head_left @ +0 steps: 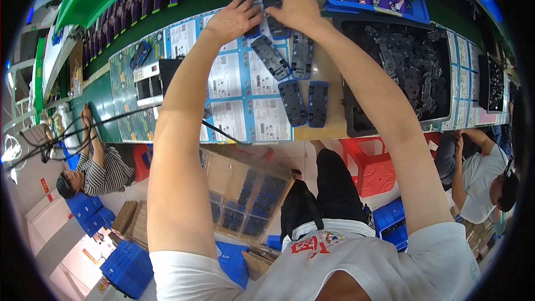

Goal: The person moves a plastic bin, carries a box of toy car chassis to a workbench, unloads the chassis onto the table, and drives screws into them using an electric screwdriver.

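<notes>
Both my arms reach forward over the workbench. My left hand (235, 19) is open, fingers spread, at the end of a group of blue toy cars with black undersides; one car is partly hidden beneath it. My right hand (296, 10) is closed, thumb and fingers around a dark toy car (272, 1) that it mostly covers. Nearer to me, several toy cars lie upside down: a tilted one (271, 57), a straight one (302, 56), and a pair side by side, left (292, 103) and right (317, 104).
A black tray (352, 112) of dark plastic parts stands right. A blue bin (424, 17) of purple pieces is behind it. Printed sheets (225, 75) cover the bench; a white-and-black device (149, 85) with a cable stands left. People sit at both sides; a carton (228, 161) is below.
</notes>
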{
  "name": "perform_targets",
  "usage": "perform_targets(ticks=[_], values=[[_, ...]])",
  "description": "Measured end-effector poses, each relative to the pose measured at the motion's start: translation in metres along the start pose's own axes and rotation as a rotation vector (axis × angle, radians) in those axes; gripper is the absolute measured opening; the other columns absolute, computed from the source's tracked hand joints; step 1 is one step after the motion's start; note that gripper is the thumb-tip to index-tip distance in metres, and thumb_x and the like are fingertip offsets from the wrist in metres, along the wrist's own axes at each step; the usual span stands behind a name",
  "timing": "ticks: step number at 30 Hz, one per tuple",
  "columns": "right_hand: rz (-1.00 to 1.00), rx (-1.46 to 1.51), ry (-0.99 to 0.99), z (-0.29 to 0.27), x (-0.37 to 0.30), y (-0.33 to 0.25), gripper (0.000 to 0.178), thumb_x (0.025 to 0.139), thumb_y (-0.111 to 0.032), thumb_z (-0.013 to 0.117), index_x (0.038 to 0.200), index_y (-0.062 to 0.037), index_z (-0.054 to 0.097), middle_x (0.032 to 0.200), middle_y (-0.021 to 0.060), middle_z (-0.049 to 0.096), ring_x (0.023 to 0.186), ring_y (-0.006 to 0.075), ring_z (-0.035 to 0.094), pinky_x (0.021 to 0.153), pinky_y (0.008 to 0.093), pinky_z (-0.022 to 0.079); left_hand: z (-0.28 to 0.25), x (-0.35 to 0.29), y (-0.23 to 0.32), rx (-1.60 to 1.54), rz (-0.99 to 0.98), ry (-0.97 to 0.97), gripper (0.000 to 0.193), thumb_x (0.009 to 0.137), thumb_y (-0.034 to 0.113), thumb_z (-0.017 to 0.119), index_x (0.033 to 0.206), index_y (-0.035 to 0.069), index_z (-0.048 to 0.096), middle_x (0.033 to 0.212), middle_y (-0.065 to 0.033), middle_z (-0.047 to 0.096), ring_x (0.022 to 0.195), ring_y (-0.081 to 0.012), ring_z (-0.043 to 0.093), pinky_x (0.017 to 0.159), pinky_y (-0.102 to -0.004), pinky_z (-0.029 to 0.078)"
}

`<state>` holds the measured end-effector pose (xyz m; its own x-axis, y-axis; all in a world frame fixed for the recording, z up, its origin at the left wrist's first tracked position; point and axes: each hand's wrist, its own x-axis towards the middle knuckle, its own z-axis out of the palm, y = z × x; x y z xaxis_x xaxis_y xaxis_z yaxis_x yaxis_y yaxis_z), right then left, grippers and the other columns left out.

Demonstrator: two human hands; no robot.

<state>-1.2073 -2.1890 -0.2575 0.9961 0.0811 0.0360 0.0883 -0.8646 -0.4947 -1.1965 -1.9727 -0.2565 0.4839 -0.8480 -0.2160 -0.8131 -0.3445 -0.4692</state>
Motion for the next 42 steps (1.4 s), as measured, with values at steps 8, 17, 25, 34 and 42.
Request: perform_targets(ticks=[8,17,25,34,42], values=[[-0.251,0.946,0.335,-0.049,-0.198,-0.048,0.025,0.088,-0.012,0.076,0.106,0.0037,0.069,0.09,0.0151,0.074,0.082,0.0219,0.073,0.074,0.0309,0.058,-0.228,-0.143,0.058,-0.395,-0.286,0.56,0.027,0.08,0.01,0.071,0.104,0.005,0.06,0.09,-0.0114,0.064,0.091,-0.0313,0.063,0.081,-0.0401,0.051],[-0.276,0.738,-0.553,0.151,-0.479,-0.104,0.012,0.086,-0.01,0.073,0.096,-0.0032,0.073,0.087,0.0119,0.073,0.074,0.0225,0.071,0.066,0.0333,0.055,-0.094,-0.429,0.431,-1.079,-1.575,0.307,0.015,0.084,0.004,0.072,0.099,0.004,0.071,0.092,-0.0138,0.071,0.081,-0.0283,0.069,0.075,-0.0348,0.055],[-1.137,-0.323,-0.848,0.363,-0.499,-0.134,0.036,0.069,-0.015,0.08,0.102,-0.0041,0.07,0.103,0.0124,0.071,0.104,0.0317,0.067,0.086,0.0429,0.054,0.05,-0.45,0.654,-1.14,-1.375,-0.31,0.04,0.074,0.009,0.073,0.112,0.004,0.062,0.11,-0.0168,0.068,0.111,-0.0342,0.063,0.093,-0.0446,0.051],[-1.187,-0.61,-1.067,0.402,-0.509,-0.175,0.037,0.069,-0.015,0.081,0.103,-0.0034,0.073,0.107,0.0153,0.074,0.107,0.0322,0.069,0.085,0.0417,0.058,0.079,-0.46,0.668,-1.083,-1.283,-0.362,0.05,0.069,0.009,0.077,0.115,0.006,0.057,0.113,-0.0151,0.066,0.109,-0.0339,0.063,0.091,-0.0478,0.051],[-1.17,-0.575,-0.931,0.405,-0.517,-0.171,0.033,0.07,-0.017,0.083,0.098,-0.0031,0.073,0.102,0.0163,0.074,0.1,0.0324,0.071,0.083,0.043,0.058,0.099,-0.46,0.682,-0.843,-1.35,-0.318,0.043,0.074,0.014,0.076,0.113,0.007,0.06,0.11,-0.0121,0.067,0.106,-0.0302,0.065,0.094,-0.0487,0.05]])
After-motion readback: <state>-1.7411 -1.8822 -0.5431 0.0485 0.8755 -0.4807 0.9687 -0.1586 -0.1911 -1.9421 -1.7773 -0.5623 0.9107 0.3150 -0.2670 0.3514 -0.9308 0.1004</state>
